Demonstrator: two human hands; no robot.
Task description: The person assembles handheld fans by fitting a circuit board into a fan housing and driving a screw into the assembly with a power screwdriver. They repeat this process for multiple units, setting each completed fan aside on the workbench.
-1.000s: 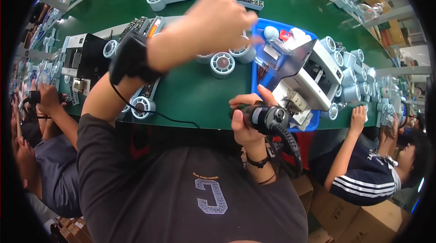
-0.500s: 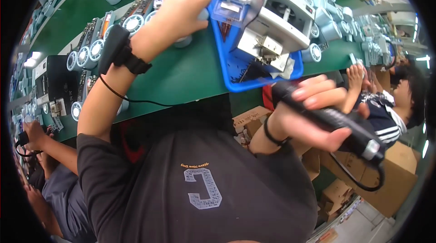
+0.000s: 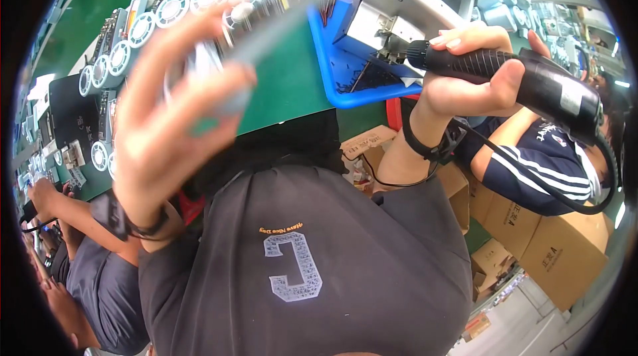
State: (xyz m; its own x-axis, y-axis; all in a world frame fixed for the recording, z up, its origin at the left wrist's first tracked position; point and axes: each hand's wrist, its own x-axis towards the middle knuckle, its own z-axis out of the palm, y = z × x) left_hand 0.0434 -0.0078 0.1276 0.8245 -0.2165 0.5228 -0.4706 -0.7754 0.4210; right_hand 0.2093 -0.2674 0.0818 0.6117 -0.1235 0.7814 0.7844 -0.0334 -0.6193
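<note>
My left hand point(image 3: 166, 110), smeared by motion, is closed around a light-blue housing with a round end and a long exposed circuit board point(image 3: 282, 0). The housing is tilted above the green table, its board pointing to the far right. In my right hand point(image 3: 472, 73) is a black electric screwdriver point(image 3: 561, 93), a cable running from its rear end. The ribbed front of the screwdriver points left, just in front of a white-and-black screw feeder point(image 3: 373, 15). That feeder stands in a blue tray point(image 3: 345, 98) with small dark screws scattered in it.
More light-blue housings point(image 3: 173, 9) with round grilles line the table point(image 3: 286, 90) at the left; others are piled at the far right. Co-workers sit on both sides, one in a striped sleeve point(image 3: 541, 173) close to my right arm. Cardboard boxes point(image 3: 558, 256) stand below right.
My left hand has come back from beside the tray toward me, now with a housing in it. The screwdriver has moved up and to the right, and the view has shifted slightly.
</note>
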